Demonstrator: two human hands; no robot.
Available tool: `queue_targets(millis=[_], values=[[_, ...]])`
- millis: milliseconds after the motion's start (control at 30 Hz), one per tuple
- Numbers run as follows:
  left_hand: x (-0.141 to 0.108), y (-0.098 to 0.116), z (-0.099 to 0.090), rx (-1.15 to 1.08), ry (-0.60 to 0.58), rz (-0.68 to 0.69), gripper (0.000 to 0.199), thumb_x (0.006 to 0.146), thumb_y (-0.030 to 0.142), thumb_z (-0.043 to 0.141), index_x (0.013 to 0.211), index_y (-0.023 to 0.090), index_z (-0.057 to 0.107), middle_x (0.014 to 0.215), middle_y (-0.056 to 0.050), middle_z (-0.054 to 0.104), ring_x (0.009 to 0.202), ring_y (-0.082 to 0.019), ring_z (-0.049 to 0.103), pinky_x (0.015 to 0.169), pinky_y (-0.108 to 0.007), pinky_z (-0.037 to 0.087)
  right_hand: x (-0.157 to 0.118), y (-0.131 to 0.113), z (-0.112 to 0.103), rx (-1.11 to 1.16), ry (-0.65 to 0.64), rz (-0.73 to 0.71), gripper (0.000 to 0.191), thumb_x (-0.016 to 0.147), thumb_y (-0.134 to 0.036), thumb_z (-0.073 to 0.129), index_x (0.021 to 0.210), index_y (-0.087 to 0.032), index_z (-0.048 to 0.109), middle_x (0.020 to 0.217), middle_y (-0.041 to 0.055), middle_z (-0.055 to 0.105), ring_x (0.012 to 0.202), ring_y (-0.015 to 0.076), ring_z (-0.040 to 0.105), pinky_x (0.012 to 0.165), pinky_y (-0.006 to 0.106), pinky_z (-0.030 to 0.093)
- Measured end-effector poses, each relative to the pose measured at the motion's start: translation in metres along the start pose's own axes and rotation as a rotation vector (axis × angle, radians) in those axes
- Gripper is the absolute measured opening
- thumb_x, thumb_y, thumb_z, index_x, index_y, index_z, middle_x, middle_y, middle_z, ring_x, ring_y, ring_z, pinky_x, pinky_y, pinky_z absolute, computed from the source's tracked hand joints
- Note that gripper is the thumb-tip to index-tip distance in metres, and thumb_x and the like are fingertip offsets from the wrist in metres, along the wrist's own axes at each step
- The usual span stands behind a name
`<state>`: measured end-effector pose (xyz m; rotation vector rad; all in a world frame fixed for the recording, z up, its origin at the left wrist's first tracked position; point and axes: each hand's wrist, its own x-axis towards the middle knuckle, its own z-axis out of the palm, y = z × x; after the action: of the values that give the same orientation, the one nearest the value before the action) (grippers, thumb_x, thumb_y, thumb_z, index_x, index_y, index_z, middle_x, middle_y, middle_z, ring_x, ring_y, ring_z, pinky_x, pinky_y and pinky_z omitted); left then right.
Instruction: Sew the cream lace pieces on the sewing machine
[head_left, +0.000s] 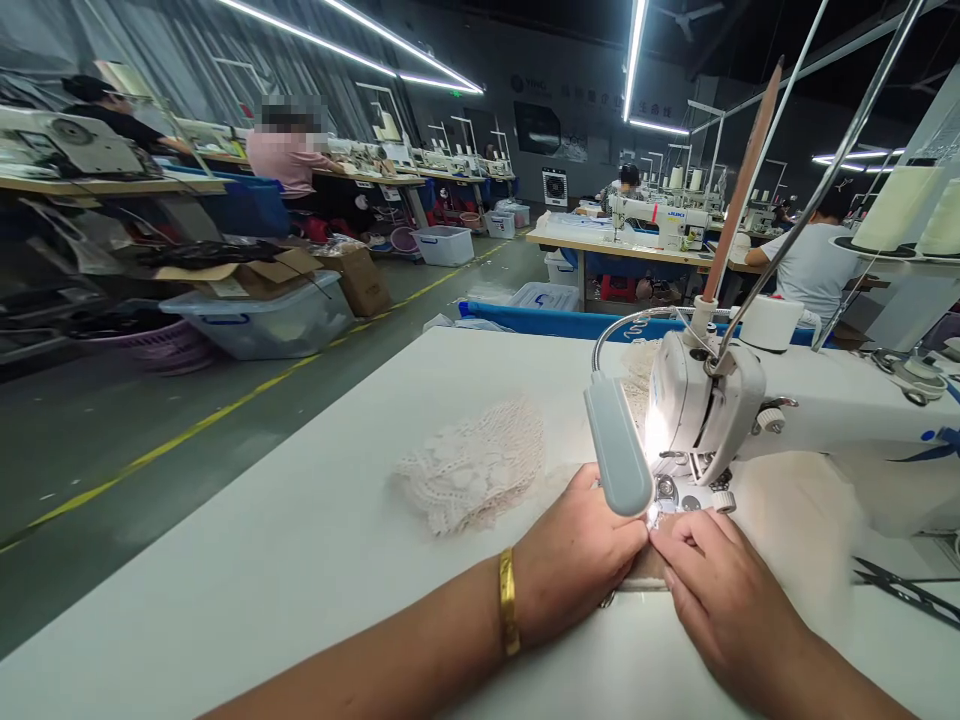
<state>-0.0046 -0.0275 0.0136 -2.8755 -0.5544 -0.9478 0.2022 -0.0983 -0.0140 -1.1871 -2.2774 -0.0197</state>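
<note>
At the near edge of the white table (247, 560), the left hand (574, 560) and the right hand (716, 585) lie close together, fingertips meeting just in front of the needle area of the sewing machine (720, 410). Between them sits a small strip of pale fabric (645, 570), mostly covered; only a thin beige edge shows under the fingers, so its shape and pattern cannot be told. The left hand is loosely curled, knuckles up, pressing down on the strip from the left, with a gold bangle (508, 615) on the wrist. The right hand has its fingers bent and pinched at the strip's top corner, thumb and forefinger nearly closed on it. The fabric lies directly beneath both hands, right by the presser foot.

Just above the left hand, a grey lamp head (619, 450) hangs over the work and hides part of the needle plate; its light glares white on the machine's face. To the left, apart from the hands, a heap of cream lace pieces (472, 465) rests on the table. A black pair of scissors (900, 585) lies to the far right.

Beyond the table, thread cones (896, 205) stand on a rack, and a clear plastic bin (259, 320) and cardboard boxes (360, 280) sit on the floor by a yellow line (225, 410). Farther back, other people sit at rows of sewing tables.
</note>
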Motion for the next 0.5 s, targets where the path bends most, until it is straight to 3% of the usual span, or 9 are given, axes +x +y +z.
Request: queue_targets(millis=[200,500], values=[[-0.0025,-0.002,0.0017,-0.017,-0.034,-0.03,0.031,0.101,0.01,0.043,0.077,0.019,0.059,0.079,-0.003,0.068,0.075,-0.02,0.058,0.079,-0.038,0.049,0.001,0.0003,0.0006,-0.038,-0.041,0.026,0.024,0.099,-0.008,0.042,0.093,-0.02,0.061,0.095,0.0097,0.064,0.082,0.0243,0.059,0.07,0.038,0.055],[-0.0072,-0.0047,0.0052,-0.03,-0.073,-0.063,0.027,0.101,0.01,0.046,0.087,0.019,0.067,0.085,-0.005,0.071,0.083,-0.022,0.065,0.088,-0.042,0.049,0.0023,0.0015,0.0026,-0.047,-0.05,0.04,0.027,0.099,-0.009,0.043,0.116,-0.018,0.062,0.096,0.0103,0.063,0.083,0.0254,0.057,0.073,0.041,0.057]])
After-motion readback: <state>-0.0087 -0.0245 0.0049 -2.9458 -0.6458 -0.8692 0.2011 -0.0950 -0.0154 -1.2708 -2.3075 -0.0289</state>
